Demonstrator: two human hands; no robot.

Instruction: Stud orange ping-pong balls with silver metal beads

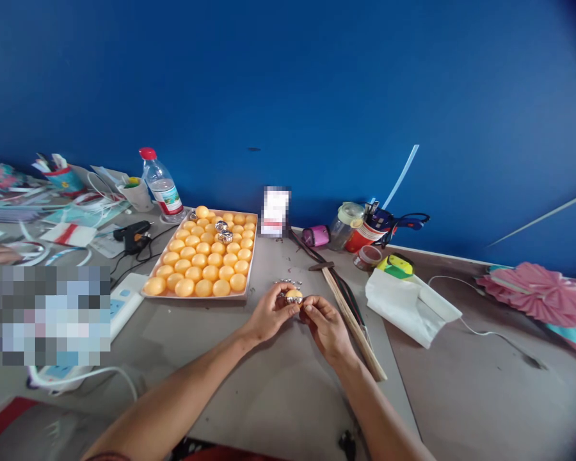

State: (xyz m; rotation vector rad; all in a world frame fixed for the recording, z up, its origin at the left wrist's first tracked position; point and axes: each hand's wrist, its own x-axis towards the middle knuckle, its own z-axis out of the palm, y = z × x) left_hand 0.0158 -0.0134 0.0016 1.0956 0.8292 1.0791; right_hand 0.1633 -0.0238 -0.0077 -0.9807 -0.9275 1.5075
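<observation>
An orange ball (294,293) with a row of shiny silver beads along its side is held between the fingers and thumb of my left hand (269,315). Close against its right side, my right hand (327,325) has thumb and fingertips pinched together; whatever is in that pinch is too small to make out. Just beyond my hands, several loose silver beads (299,282) lie on the table. To the left stands a shallow white tray (248,288) filled with rows of orange balls (214,258). A couple of silver-covered balls (225,237) rest on top of them.
A hammer (349,314) lies right of my hands, beside white paper (403,304). Behind are a lidded jar (346,224) and a tool-filled can (365,235). A bottle (163,189), glue gun (133,237) and power strip (125,304) stand left. Another person's hand (0,252) shows far left.
</observation>
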